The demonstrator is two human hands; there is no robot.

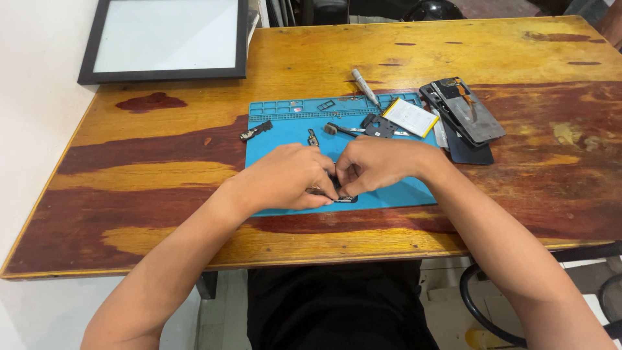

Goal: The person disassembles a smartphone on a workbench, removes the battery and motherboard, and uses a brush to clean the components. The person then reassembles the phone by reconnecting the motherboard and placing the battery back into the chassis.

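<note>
Pinched together, left hand [285, 178] and right hand [376, 163] clamp a small dark part [338, 196] — mostly hidden by fingers.

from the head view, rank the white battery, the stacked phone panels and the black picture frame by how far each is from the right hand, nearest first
From the right hand:
1. white battery, just beyond it on the blue mat
2. stacked phone panels, farther right, off the mat
3. black picture frame, far-left table corner
</note>
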